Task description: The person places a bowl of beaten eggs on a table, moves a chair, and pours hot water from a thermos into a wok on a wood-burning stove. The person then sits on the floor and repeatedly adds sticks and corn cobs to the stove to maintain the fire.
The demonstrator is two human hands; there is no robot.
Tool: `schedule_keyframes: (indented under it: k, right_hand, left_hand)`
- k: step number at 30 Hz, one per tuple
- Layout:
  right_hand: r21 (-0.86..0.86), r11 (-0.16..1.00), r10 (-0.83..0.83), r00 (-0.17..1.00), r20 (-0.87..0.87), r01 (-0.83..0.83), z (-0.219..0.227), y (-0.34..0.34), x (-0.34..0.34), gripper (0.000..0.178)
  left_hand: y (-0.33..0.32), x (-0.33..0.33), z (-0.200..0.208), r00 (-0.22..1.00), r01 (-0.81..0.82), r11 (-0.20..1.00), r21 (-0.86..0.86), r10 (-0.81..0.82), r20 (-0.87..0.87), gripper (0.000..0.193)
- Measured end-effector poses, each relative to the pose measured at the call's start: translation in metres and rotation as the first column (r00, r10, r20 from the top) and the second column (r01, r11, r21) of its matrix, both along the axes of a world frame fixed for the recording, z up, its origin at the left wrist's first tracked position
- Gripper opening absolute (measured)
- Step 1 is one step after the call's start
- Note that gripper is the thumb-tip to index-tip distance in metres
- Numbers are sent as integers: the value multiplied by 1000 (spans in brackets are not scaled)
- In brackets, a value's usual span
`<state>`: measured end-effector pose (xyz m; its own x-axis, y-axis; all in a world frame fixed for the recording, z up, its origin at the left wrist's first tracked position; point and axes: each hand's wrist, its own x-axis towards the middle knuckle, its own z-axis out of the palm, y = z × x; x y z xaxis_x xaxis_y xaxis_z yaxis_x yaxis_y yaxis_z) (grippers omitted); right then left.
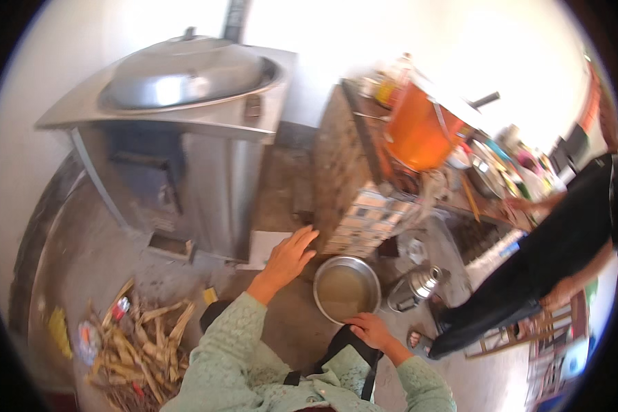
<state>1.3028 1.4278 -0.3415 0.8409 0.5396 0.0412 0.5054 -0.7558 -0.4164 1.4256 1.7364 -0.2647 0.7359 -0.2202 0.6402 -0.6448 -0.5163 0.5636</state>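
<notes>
A round metal basin (372, 270) with cloudy, brownish liquid in it is just ahead of me, by the foot of the tiled counter. My right hand (372, 331) is at its near rim, fingers loosely stretched out; whether they touch the rim is unclear. To the basin's left, my left hand (288, 257) reaches forward in the air, open with fingers extended and nothing in them. A metal thermos flask (413, 288) lies or stands to the basin's right, seen at a slant.
At the left stands a metal stove (220, 185) under a large domed lid (185, 72). Firewood (141, 343) is piled near left. The tiled counter (364, 220) carries an orange bucket (422, 130) and dishes. On the right, a person in black (529, 268) stands near a wooden chair (522, 340).
</notes>
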Motion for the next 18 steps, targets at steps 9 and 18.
schedule_keyframes:
  k: [9, 18]
  right_hand:
    - [-30, 1000, 7, 1000, 11, -7, 6, 6, 0, 27]
    - [5, 1000, 9, 998, 55, -9, -13, -3, 7, 27]
  left_hand:
    - [99, -26, 117, 752, -417, 718, -557, 617, 232, 33]
    - [66, -40, 100, 752, -339, 679, -651, 611, 246, 41]
